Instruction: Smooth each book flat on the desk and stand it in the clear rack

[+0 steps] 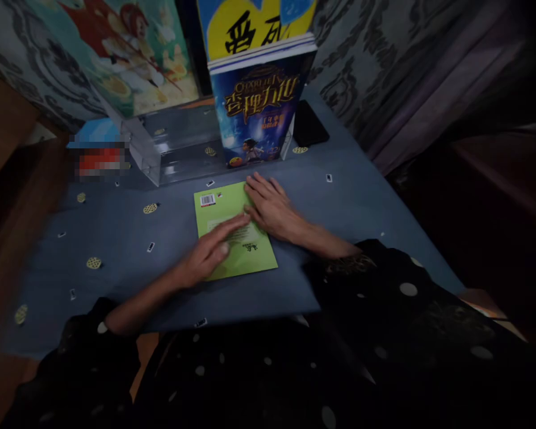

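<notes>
A thin green book (236, 268) lies on the blue-grey tablecloth in front of me, its barcode side up. Over its left lower part rests my left hand (209, 250), fingers stretched out together and pointing to the right. My right hand (272, 208) is flat across the book's right edge, with its fingers extended toward the far corner. Neither hand grips anything. Just beyond the book stand upright books with a blue front cover (259, 113) in a clear stand (156, 161).
Left of the upright books, a picture-covered book or board (134, 53) leans at the back. A black phone (310, 123) lies to the right of the stand. At the far left is a blurred blue and red item (98, 143). Patterned curtains (357, 53) hang behind the table.
</notes>
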Action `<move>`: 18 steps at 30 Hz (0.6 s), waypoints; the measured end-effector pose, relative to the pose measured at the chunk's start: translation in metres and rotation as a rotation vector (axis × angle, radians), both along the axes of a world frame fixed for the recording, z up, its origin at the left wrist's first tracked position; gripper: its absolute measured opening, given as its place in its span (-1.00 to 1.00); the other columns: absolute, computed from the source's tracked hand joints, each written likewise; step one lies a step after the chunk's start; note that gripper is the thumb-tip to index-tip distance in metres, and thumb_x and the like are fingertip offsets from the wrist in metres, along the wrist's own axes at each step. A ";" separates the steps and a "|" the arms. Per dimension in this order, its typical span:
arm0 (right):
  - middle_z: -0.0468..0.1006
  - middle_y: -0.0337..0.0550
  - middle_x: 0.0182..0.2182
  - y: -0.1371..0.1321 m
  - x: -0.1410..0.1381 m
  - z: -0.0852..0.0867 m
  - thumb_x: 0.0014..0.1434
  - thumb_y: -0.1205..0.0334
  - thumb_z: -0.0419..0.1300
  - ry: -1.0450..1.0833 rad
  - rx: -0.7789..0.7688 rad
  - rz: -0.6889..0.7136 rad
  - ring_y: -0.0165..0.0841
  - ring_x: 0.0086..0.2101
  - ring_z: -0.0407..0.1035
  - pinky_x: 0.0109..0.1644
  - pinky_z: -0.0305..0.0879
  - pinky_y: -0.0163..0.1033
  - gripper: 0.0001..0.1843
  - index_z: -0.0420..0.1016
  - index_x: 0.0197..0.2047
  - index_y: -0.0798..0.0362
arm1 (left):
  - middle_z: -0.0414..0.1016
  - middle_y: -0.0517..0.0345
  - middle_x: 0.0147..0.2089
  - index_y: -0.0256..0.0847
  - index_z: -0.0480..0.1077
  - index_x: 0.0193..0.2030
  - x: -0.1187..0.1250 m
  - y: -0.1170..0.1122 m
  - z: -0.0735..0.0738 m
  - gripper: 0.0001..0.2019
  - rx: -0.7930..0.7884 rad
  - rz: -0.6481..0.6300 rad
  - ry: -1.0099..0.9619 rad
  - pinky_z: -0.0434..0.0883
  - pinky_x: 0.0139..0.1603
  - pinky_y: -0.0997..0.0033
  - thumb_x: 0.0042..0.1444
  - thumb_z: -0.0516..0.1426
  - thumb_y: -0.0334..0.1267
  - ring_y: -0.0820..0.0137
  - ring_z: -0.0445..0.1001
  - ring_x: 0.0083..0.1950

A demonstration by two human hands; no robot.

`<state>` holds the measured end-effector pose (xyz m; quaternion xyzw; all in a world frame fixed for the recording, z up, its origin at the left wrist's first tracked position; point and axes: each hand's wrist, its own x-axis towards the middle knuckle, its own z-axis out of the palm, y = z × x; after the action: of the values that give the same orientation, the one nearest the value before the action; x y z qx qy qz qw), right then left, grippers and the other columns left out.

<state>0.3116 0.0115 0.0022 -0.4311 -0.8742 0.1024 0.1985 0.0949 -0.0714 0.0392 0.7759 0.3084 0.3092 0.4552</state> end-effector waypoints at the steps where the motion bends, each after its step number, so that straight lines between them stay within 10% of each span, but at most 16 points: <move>1: 0.12 0.19 0.42 -0.008 -0.001 0.000 0.41 0.07 -0.11 -0.018 -0.012 0.006 -0.04 0.43 -0.14 0.45 -0.14 0.25 -0.38 0.16 0.40 0.26 | 0.24 0.07 0.44 -0.01 0.26 0.36 -0.002 0.004 -0.004 -0.44 -0.061 0.074 -0.102 0.01 0.50 0.03 0.37 -0.09 0.18 0.13 0.10 0.50; 9: 0.01 0.13 0.45 -0.084 0.004 0.004 0.43 -0.04 -0.08 -0.039 -0.065 0.123 0.01 0.44 -0.22 0.46 -0.22 0.34 -0.26 -0.18 0.52 0.10 | 0.44 -0.01 0.28 -0.16 0.45 0.04 -0.006 0.035 -0.003 -0.38 -0.409 0.339 -0.428 0.03 0.48 -0.02 0.28 -0.08 0.34 0.12 0.19 0.45; 18: 0.13 0.11 0.41 -0.116 -0.041 0.027 0.39 0.02 0.10 -0.069 -0.123 0.707 -0.15 0.41 -0.03 0.51 -0.16 0.09 -0.28 0.04 0.46 0.18 | 0.47 -0.01 0.26 -0.18 0.46 0.01 -0.018 0.066 0.006 -0.38 -0.508 0.333 -0.452 0.07 0.48 -0.01 0.30 -0.11 0.31 0.11 0.19 0.46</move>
<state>0.2705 -0.1045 0.0294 -0.1165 -0.9677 0.2024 0.0948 0.0773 -0.0058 0.0449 0.4898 0.3890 0.4561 0.6331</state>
